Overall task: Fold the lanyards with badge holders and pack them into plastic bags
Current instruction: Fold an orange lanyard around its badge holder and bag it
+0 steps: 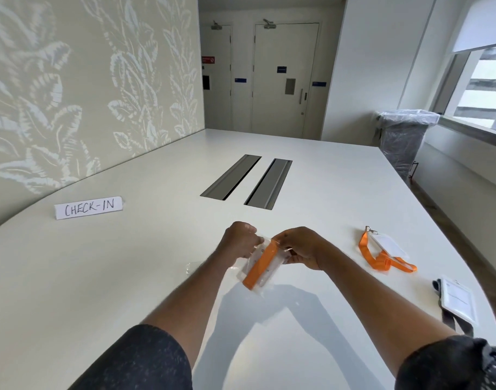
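A clear plastic bag (265, 278) hangs above the white table (128, 277), with a folded orange lanyard (260, 266) and its badge holder inside. My left hand (239, 239) pinches the bag's top left edge. My right hand (300, 247) grips the top right edge. A second orange lanyard (382, 258) with a clear badge holder (389, 246) lies loose on the table to the right. Near the right edge rests a dark grey lanyard (452, 322) with a badge holder (457, 301). Another empty clear bag (193, 267) lies flat by my left forearm.
A paper "CHECK-IN" sign (88, 207) stands at the left. Two metal cable slots (245, 180) are set in the table's middle. A bin lined with plastic (404, 139) stands beyond the table's right side, below a window. Doors are at the back.
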A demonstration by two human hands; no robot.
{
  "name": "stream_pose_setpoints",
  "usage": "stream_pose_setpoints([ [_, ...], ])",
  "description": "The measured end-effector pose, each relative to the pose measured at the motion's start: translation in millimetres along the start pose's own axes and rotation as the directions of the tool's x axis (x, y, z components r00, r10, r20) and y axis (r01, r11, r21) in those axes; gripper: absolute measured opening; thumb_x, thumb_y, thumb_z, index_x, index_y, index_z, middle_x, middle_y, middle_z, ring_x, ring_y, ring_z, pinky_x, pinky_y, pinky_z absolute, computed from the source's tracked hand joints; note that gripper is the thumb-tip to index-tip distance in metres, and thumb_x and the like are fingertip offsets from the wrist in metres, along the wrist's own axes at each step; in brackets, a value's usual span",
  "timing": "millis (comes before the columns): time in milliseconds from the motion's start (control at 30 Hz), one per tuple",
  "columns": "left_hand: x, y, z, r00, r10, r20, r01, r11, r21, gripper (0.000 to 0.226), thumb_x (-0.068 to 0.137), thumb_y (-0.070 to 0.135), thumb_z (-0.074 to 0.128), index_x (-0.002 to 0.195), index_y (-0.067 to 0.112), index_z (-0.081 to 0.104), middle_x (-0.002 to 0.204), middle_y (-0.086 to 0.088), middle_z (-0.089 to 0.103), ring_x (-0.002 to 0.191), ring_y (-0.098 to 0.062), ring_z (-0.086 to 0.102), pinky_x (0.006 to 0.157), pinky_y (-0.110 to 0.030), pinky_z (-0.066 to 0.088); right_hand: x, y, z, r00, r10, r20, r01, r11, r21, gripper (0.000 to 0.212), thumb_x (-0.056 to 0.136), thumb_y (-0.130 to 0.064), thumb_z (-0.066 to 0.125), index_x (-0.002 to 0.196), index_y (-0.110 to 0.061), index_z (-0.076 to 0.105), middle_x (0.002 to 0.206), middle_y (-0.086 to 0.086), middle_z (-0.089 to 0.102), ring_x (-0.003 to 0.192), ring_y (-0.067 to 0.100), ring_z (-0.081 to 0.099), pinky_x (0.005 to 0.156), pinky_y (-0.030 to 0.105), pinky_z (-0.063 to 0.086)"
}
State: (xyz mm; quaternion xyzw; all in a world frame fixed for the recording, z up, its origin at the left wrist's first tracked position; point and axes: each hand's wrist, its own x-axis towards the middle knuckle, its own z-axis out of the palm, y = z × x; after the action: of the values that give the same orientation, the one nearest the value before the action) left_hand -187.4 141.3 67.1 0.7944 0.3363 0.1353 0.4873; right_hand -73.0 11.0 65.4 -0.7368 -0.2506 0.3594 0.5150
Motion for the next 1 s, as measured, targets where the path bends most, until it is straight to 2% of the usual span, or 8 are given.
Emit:
stream_pose_setpoints([
  [133,-13.3,-18.6,-19.8,0.995,-0.099,-0.013,0.099,0.994,-0.05,0.012,0.08,0.008,0.069,0.07,0.01,0.063,0.072,-0.012,0.066,0.06,-0.025,0.065,0.072,-0.042,0.063,-0.3,0.6,22.7,0.997,-0.043,0.065,0.046,0.998,-0.046,0.011,0.087,-0.01,0.065,0.088,0.0,0.07,0.079,0.01,0.067,0.068,0.02,0.065,0.065,0.032,0.057],
  [267,-25.4,-37.9,-38.6,0.977,-0.211,-0.026,0.205,0.967,-0.153,0.016,0.08,0.007,0.072,0.091,-0.004,0.067,0.073,-0.015,0.069,0.057,-0.025,0.069,0.063,-0.038,0.063,2.5,4.0,52.1,0.991,-0.13,-0.009,0.126,0.97,-0.207,0.01,0.077,-0.001,0.073,0.086,0.004,0.072,0.072,0.01,0.068,0.057,0.013,0.064,0.055,0.024,0.055],
  [400,-31.8,-57.6,-53.4,0.965,-0.26,-0.042,0.25,0.953,-0.171,0.018,0.078,0.004,0.075,0.091,-0.003,0.065,0.077,-0.013,0.064,0.061,-0.024,0.065,0.059,-0.034,0.06,9.3,9.5,80.6,0.984,-0.166,-0.059,0.138,0.937,-0.322,0.007,0.074,-0.002,0.073,0.08,-0.003,0.076,0.069,0.008,0.068,0.06,0.018,0.061,0.064,0.032,0.057],
  [500,-29.8,-72.9,-58.6,0.966,-0.24,-0.101,0.237,0.971,-0.038,0.022,0.074,0.009,0.079,0.089,-0.003,0.069,0.078,-0.013,0.067,0.067,-0.028,0.065,0.074,-0.04,0.062,12.9,15.5,95.3,0.983,-0.169,-0.065,0.131,0.911,-0.392,0.005,0.072,-0.006,0.074,0.077,-0.008,0.077,0.065,0.004,0.067,0.054,0.018,0.057,0.055,0.03,0.053],
  [567,-27.6,-81.3,-59.8,0.974,-0.194,-0.115,0.2,0.979,0.038,0.025,0.073,0.011,0.079,0.093,-0.002,0.071,0.09,-0.015,0.072,0.082,-0.03,0.07,0.081,-0.036,0.06,15.3,18.9,102.5,0.981,-0.183,-0.068,0.136,0.891,-0.434,0.005,0.071,-0.009,0.078,0.077,-0.009,0.077,0.066,0.004,0.068,0.052,0.017,0.053,0.048,0.023,0.045],
  [633,-25.1,-88.7,-59.4,0.981,-0.161,-0.107,0.168,0.984,0.063,0.028,0.073,0.009,0.08,0.099,0.003,0.072,0.101,-0.014,0.073,0.096,-0.027,0.069,0.079,-0.027,0.055,17.7,22.0,108.1,0.979,-0.192,-0.072,0.138,0.879,-0.457,0.006,0.071,-0.01,0.079,0.077,-0.009,0.077,0.07,0.008,0.071,0.055,0.018,0.053,0.048,0.021,0.04],
  [800,-14.8,-95.7,-56.5,0.989,-0.138,-0.058,0.144,0.984,0.101,0.038,0.072,0.008,0.081,0.108,0.012,0.07,0.107,-0.011,0.072,0.099,-0.022,0.067,0.078,-0.022,0.049,25.5,32.1,113.7,0.975,-0.198,-0.096,0.123,0.852,-0.51,0.006,0.073,-0.012,0.078,0.079,-0.01,0.077,0.078,0.01,0.074,0.06,0.018,0.059,0.048,0.02,0.042],
  [1000,2.4,-86.6,-47.9,0.983,-0.032,-0.182,0.066,0.982,0.18,0.022,0.08,0.018,0.07,0.1,0.007,0.072,0.098,-0.008,0.072,0.092,-0.026,0.068,0.077,-0.031,0.054,34.4,34.5,109.6,0.976,-0.206,-0.07,0.121,0.78,-0.614,0.018,0.072,-0.018,0.076,0.09,-0.014,0.077,0.09,0.002,0.076,0.081,0.018,0.07,0.071,0.029,0.058],
])
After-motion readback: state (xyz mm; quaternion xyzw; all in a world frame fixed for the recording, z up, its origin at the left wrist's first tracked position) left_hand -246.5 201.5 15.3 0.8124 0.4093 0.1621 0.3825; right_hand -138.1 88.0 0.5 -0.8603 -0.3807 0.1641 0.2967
